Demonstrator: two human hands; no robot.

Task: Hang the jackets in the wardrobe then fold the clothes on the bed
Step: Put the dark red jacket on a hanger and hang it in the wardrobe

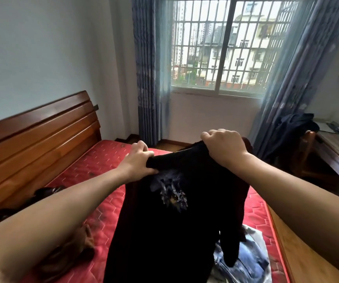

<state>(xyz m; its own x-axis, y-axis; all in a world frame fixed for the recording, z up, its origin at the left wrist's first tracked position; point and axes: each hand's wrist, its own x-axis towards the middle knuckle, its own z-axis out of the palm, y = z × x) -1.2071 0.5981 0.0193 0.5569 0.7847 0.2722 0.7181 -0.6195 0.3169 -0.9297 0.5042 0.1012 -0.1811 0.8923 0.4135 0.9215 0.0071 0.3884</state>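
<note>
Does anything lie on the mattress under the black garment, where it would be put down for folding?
Yes: blue denim clothes lie on the red mattress under the right part of the black garment. Bare mattress shows farther ahead.

I have both arms bare and stretched out ahead of me; the left forearm comes in from the lower left corner, the right forearm from the right edge, and the two converge toward the middle; my left hand has its back to the camera, fingers curled over the top and thumb beneath, pinching the upper edge of the black fabric garment with a pale printed motif; my right hand sits a little higher and apart from the left, knuckles up, closed in a fist round the same edge; both wrists look roughly straight.
</note>
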